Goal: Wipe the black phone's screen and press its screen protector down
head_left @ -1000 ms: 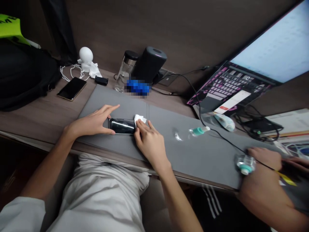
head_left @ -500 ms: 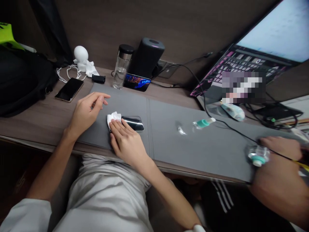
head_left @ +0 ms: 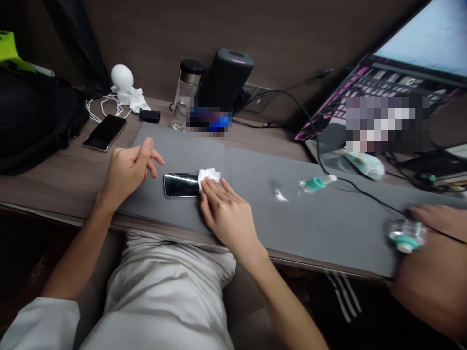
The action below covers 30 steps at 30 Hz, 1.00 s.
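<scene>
A black smartphone lies flat on the grey desk mat, its screen glossy. My right hand rests over the phone's right end and presses a crumpled white tissue onto it. My left hand hovers just left of the phone, fingers apart, touching nothing. At the right edge, a co-worker's hand holds a small clear bottle with a teal band.
On the mat lie a similar teal-banded bottle and a small clear wrapper, with a black cable crossing. Behind stand a glass bottle, black speaker, white figurine, second phone, backpack, and laptop.
The tissue under my right hand has gone from the phone's left end back to its right end. My left hand stays off the phone, having let go of it since the oldest frame.
</scene>
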Tool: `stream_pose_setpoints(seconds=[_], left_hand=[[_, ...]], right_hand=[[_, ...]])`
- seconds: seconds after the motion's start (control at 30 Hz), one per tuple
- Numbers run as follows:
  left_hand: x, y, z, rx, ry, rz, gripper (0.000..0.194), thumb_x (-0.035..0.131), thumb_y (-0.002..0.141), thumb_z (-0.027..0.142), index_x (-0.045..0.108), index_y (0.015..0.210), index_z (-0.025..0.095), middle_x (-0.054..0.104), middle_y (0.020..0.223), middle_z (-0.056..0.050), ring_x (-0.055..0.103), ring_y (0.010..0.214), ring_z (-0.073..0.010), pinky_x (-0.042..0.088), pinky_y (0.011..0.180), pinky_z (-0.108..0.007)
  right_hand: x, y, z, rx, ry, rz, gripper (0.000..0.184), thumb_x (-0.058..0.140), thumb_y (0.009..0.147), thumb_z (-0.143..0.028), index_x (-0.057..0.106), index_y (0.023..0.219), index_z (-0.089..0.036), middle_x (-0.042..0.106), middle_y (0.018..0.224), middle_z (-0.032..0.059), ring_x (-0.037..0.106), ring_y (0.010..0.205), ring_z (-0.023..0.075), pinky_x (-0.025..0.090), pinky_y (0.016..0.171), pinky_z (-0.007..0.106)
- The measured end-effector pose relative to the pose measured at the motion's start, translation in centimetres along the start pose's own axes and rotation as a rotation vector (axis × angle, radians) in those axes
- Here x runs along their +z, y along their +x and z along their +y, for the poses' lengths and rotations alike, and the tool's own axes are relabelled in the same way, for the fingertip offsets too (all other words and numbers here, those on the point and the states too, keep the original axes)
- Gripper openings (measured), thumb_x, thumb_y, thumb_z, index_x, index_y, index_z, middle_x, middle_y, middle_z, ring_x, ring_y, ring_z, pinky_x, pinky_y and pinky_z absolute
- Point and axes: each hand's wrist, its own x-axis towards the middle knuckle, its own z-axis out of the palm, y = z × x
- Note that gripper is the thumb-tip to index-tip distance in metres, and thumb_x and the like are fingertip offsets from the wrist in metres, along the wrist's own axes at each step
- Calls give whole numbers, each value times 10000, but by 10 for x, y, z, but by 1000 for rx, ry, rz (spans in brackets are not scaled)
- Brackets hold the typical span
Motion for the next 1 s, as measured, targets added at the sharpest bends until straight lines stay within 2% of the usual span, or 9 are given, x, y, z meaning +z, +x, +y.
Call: stream_pose_setpoints(seconds=[0.13,0.3,0.37,0.53,0.63,0.73,0.87,1.0], left_hand=[[2,-1,0,-8,-9,0,607,451,1171,521,821,781,239,707,582,2,610,493,-126,504,580,-275],[1,-1,-2,-8,-11,-28,604,444,1170,535,813,794,238,704,577,5,617,478,-125,512,564,-271],[0,0,-2,-13,-3,-32,601,444,1167,527,813,796,231,709,583,4,620,479,-123,508,549,-266],[1,0,-1,11,65,-46,611,431,1164,514,820,786,233,680,554,15,603,484,-125,502,574,-276],[2,-2,0,62,156,-70,639,421,1168,493,801,723,238,616,509,27,579,496,-130,482,636,-301],[3,-4,2,71,168,-107,676,399,1175,473,762,660,226,602,517,25,539,487,-123,435,640,-320],[0,-4,3,39,143,-123,688,390,1178,487,746,653,220,586,526,23,521,492,-124,414,638,-322],[-1,-2,4,13,183,-143,663,394,1175,524,792,741,221,528,515,33,503,501,-135,404,635,-322]], right_hand=[[0,-10,-1,-11,-33,47,395,491,1135,-204,749,1399,-61,776,1411,222,792,1288,336,597,1215,555],[11,15,10,53,-6,-26,430,457,1143,-241,722,1432,-64,724,1488,245,748,1362,358,551,1250,593],[10,17,12,65,17,-31,436,455,1143,-247,724,1429,-59,726,1487,240,738,1377,358,543,1260,588],[-3,-13,3,27,-6,64,431,460,1104,-166,735,1419,-60,756,1447,212,767,1336,319,567,1250,542],[-7,-21,2,14,6,64,431,478,1087,-163,743,1409,-58,757,1449,211,776,1321,315,572,1246,531],[-3,-7,10,34,40,18,424,471,1108,-208,767,1384,-85,764,1443,188,755,1355,325,551,1262,550],[6,14,20,35,58,-1,443,441,1118,-212,772,1377,-72,758,1450,184,728,1392,322,549,1263,519],[4,5,13,30,55,23,445,467,1100,-185,733,1421,-29,731,1482,213,726,1393,335,526,1287,533]])
